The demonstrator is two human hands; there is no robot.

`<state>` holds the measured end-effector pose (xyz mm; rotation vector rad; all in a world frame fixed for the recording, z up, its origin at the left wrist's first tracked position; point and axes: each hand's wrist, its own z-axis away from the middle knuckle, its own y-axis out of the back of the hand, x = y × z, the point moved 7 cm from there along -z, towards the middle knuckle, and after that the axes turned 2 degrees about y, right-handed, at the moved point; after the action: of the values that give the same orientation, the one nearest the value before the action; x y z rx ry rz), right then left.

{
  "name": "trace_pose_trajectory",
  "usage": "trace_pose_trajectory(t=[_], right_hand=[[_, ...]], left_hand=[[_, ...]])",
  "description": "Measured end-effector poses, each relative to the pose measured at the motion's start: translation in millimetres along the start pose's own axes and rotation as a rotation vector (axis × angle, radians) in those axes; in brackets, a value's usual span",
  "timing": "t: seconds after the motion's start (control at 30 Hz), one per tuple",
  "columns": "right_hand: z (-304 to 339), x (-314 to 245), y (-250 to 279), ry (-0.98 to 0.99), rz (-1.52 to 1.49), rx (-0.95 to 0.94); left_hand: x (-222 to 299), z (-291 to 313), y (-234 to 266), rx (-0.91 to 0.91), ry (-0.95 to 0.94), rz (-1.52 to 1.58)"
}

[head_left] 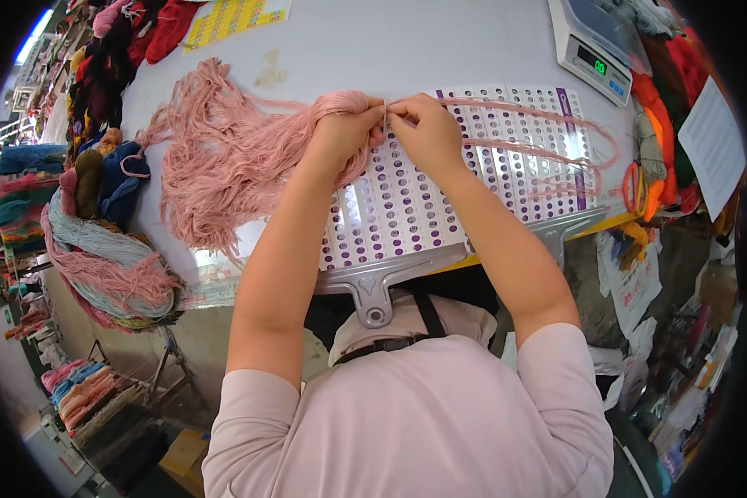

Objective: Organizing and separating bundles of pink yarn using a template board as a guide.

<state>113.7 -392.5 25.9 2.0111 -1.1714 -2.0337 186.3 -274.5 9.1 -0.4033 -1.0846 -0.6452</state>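
A large loose bundle of pink yarn (216, 158) spreads over the left half of the table. My left hand (344, 137) is closed around its gathered right end, where the strands bunch into a thick fold. Right beside it, my right hand (426, 133) pinches a thin pale strand between thumb and fingers, close against the left fingertips. More pink yarn (548, 149) trails off in a long loop to the right of my right hand. Under both hands lie white sheets (407, 207) with rows of purple dots.
Metal clips (373, 290) sit along the table's near edge. A digital scale (593, 62) stands at the far right, near red-handled scissors (633, 187) and orange yarn (660, 137). Pale blue and pink skeins (108, 257) hang over the left edge. A yellow sheet (232, 21) lies at the back.
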Motion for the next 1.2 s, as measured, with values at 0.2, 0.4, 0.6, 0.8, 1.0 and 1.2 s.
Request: trace_pose_trajectory(t=[0.2,0.4,0.6,0.8,1.0,1.2], right_hand=[[6,-1,8,0.166,-0.098,0.015],[-8,-6,22,0.163,0.388,-0.108],[-8,-13,25,0.539,0.516,-0.016],[-11,-12,21,0.079,0.051,-0.351],[-15,-29,25,0.211,-0.228,-0.388],[-23,-7,16,0.161,-0.062,-0.414]], left_hand=[[1,-5,-2,0.119,0.002,0.01],[25,25,87,0.44,-0.215,0.228],[33,35,70,0.227,-0.28,0.867],[6,20,25,-0.221,-0.161,1.075],[11,16,-21,-0.26,-0.198,0.481],[19,36,-9,0.082,0.021,-0.243]])
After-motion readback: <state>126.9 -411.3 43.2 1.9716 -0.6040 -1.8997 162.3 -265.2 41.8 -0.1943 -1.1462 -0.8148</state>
